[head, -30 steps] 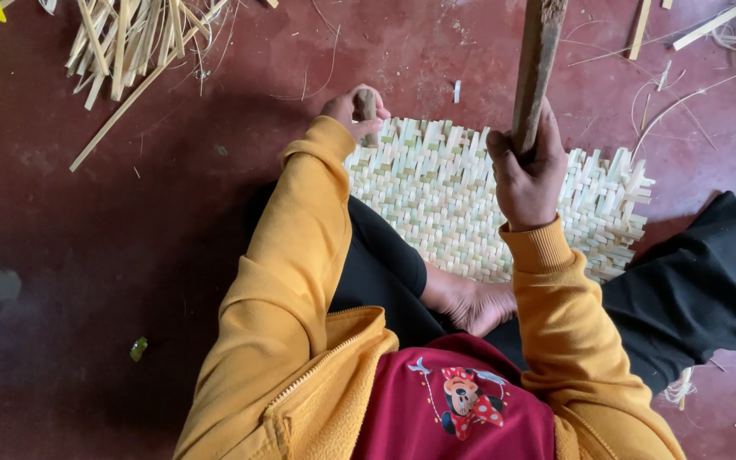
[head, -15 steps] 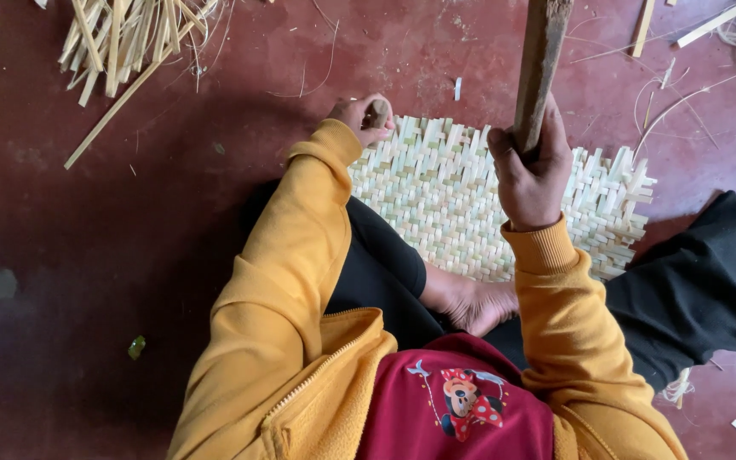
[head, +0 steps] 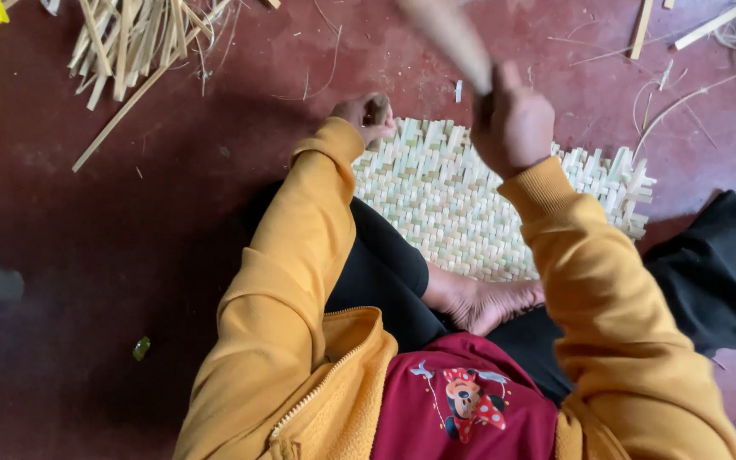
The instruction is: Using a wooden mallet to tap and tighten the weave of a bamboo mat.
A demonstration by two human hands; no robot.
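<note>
Dark red floor (head: 87,255), littered with pale splinters, fills the scene. At centre lies a flat woven mat of pale bamboo strips (head: 462,200), its near edge against a bare foot (head: 483,302) of the seated person in a yellow-orange fleece jacket. Right hand (head: 513,123) is raised above the mat's far edge, fist clamped on a brown wooden stick (head: 449,38) (blurred, slanting up to the far left). Left hand (head: 368,115) sits at the mat's far-left corner, fingers curled together on the edge strips; whether it pinches one I cannot tell. Loose pile of split bamboo strips (head: 129,38) lies far left, well apart.
</note>
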